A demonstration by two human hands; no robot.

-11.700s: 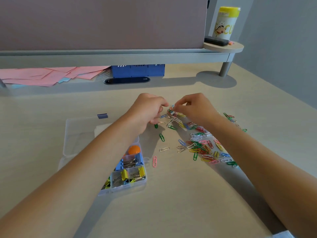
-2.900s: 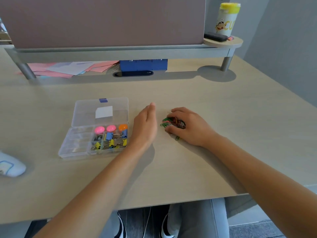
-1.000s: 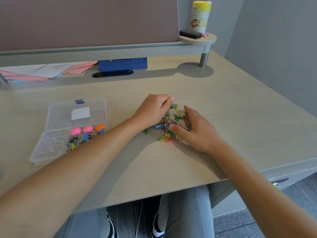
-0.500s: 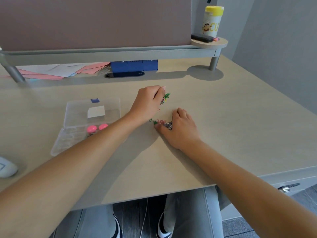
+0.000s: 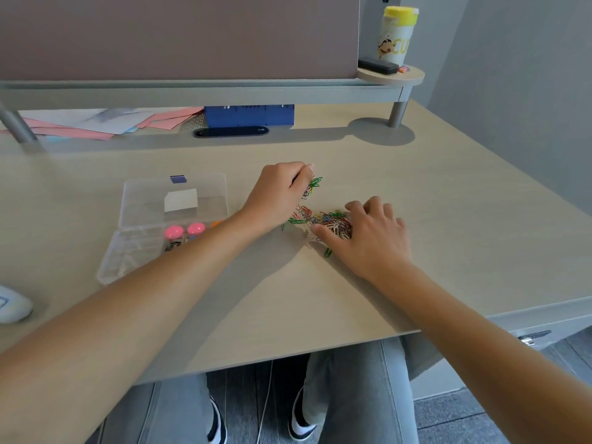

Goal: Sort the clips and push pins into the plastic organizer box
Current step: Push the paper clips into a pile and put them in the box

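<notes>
On the left of the tabletop (image 5: 448, 219) sits your clear plastic organizer box (image 5: 134, 251), lid open, with 2 pink push pins (image 5: 185, 230) visible in its compartments. Just right of it, your left hand (image 5: 277, 197) is raised, fingers curled round a small bunch of colored paper clips (image 5: 312, 187). Below and to the right, your right hand (image 5: 371, 238) rests on the main pile of paper clips (image 5: 323, 219), fingers spread and bent over it.
</notes>
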